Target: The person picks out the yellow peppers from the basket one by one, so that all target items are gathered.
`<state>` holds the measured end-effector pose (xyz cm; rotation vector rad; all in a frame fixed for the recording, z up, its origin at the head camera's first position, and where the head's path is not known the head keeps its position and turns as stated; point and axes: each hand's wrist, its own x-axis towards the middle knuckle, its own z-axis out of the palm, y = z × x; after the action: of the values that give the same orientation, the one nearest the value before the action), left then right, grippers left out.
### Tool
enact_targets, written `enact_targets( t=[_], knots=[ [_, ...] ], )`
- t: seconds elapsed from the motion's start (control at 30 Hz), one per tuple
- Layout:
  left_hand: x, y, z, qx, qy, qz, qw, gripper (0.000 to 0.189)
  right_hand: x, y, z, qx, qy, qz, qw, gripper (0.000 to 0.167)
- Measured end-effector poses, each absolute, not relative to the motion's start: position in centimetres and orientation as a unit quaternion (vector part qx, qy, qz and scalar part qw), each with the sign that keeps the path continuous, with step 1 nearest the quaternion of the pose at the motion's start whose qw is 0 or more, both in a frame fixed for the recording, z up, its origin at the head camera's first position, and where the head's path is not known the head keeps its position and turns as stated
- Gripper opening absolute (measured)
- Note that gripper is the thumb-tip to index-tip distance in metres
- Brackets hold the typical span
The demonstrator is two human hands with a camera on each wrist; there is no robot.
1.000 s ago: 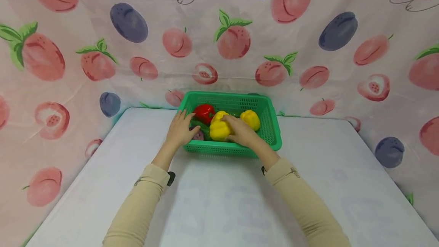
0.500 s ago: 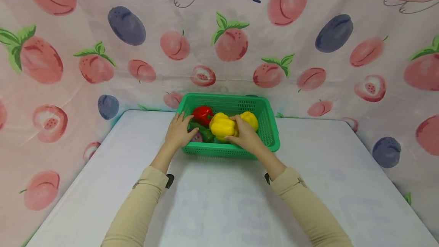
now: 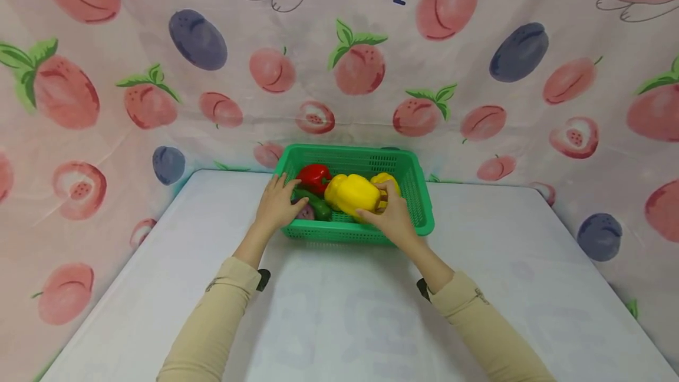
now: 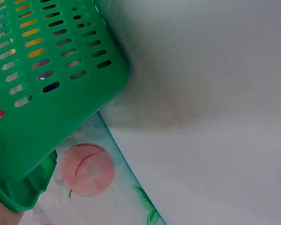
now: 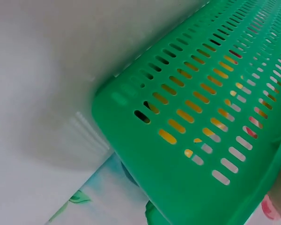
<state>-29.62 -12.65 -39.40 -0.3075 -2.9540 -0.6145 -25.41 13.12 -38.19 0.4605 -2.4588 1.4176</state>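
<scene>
The right hand (image 3: pixel 395 217), gripping a yellow pepper (image 3: pixel 358 194), has shifted it rightward, seemingly freeing it, inside or above the basket (image 3: pixel 345 226), whose left side the left hand (image 3: pixel 276 203) rests on, fingers spread.

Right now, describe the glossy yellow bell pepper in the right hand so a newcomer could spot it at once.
On the white table sits a green perforated plastic basket. Within its outline, the bare right hand pinches the glossy yellow bell pepper between thumb and fingers. That grip sets it apart from another yellow pepper behind the fingers and the shiny red bell pepper further left.
</scene>
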Motion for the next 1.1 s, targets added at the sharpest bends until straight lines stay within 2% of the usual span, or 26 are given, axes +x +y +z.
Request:
enact_targets(
  t=[0.2, 0.5, 0.77, 1.1],
  knots=[
    [-29.5, -12.7, -39.2, -0.1, -0.973, -0.204, 0.05, 0.058, -25.1, 13.7, -38.0, 0.105, -0.812, 0.563, 0.11, 0.055],
    [-29.5, -12.7, -39.2, -0.1, -0.972, -0.208, 0.046, 0.058, -24.3, 13.9, -36.7, 0.014, -0.706, 0.708, 0.0, 0.054],
    [-29.6, -12.5, -38.9, -0.103, -0.974, -0.199, 0.045, 0.058, -24.6, 15.8, -36.4, -0.011, -0.616, 0.785, -0.061, 0.066],
    [-29.6, -12.7, -39.1, -0.102, -0.974, -0.2, 0.041, 0.058, -24.0, 17.7, -36.2, 0.029, -0.605, 0.791, -0.079, 0.042]
  ],
)
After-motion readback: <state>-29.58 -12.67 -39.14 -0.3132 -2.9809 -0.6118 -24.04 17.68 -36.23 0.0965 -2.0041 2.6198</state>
